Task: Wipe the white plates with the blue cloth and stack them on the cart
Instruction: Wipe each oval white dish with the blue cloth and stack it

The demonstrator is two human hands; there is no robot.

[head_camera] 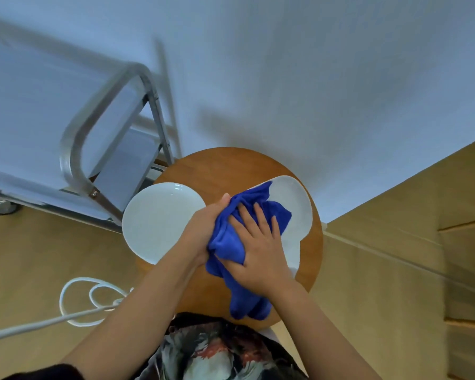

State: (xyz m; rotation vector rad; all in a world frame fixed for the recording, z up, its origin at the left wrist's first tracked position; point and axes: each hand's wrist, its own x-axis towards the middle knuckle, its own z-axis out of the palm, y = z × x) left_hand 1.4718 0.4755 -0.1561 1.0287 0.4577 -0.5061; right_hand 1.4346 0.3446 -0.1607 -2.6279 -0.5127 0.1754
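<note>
My right hand (261,242) lies flat, fingers spread, pressing the blue cloth (231,242) onto a white plate (296,209) on the round table (225,165). My left hand (203,229) grips that plate's near edge — tilted. A second plate (157,220) lies just left; the cart (74,138) stands beyond.

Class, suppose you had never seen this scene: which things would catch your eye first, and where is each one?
The bright blue cloth at centre stands out most, pressed by the right hand onto a white plate that the left hand holds at its edge. A second white plate lies bare to the left on the round wooden table. A metal cart stands at upper left.
</note>
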